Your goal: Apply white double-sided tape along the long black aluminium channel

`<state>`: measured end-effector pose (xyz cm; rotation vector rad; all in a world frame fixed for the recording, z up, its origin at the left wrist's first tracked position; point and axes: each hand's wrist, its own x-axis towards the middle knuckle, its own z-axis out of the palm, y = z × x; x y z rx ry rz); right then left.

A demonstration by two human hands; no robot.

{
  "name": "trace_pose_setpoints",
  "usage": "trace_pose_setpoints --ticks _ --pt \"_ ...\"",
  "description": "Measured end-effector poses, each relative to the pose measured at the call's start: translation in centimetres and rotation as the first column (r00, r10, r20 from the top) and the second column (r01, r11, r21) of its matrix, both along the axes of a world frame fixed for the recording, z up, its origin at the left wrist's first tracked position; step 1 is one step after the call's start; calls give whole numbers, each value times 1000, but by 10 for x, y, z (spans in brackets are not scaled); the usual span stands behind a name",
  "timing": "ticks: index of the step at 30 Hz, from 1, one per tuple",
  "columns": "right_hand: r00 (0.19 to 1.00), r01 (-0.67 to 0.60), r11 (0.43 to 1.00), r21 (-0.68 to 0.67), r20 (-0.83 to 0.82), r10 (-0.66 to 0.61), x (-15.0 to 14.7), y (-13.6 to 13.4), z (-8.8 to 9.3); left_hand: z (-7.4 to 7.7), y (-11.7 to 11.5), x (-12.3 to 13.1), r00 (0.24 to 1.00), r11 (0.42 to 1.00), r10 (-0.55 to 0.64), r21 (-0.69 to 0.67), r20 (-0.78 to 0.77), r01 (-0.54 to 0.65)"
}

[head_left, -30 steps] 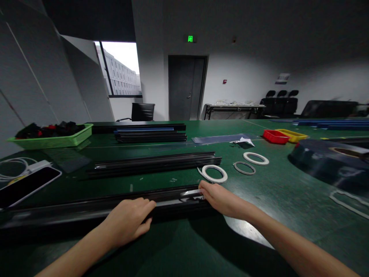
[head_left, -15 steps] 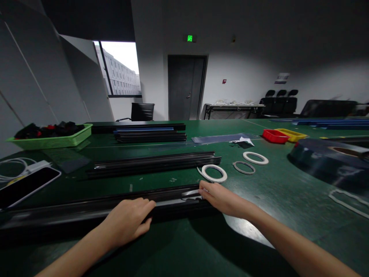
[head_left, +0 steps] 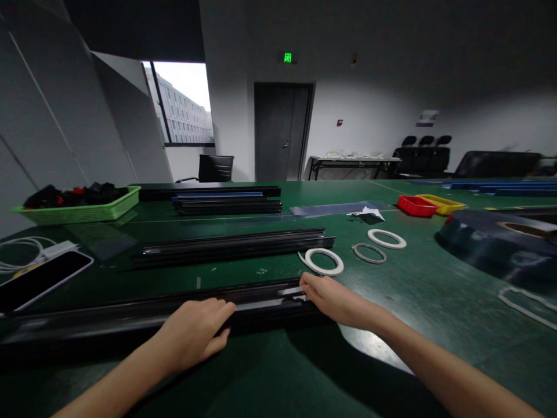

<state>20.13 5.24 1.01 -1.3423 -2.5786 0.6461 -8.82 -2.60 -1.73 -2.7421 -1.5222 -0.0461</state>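
The left hand is gripping a long black bar on the worktop; the right hand is pinching a white strip. At the right hand's twelve o'clock, a tape roll is lying nearby. A green basket is sitting at the view's nine o'clock.

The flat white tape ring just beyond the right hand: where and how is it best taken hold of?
Probably pinch the right rim of the flat white tape ring, coming from above and the right: it lies flat on the green tabletop, its open centre leaves room for a fingertip, and its loose tail juts left.
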Motion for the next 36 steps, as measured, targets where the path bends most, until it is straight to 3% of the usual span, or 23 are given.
trace_pose_setpoints --ticks 11,25,36 --pt "999 50 998 -35 -5 -50 1 1 -1 2 1 2 1000 1000 10 -13 -3 -10" --pt "1000 4 1000 1 -7 -4 4 -1 2 4 4 2 999 999 26 -47 -36 -28" --pt "1000 -15 1000 0 -22 15 19 -1 7 7 3 8 985 984 156 -72 -68 -161"
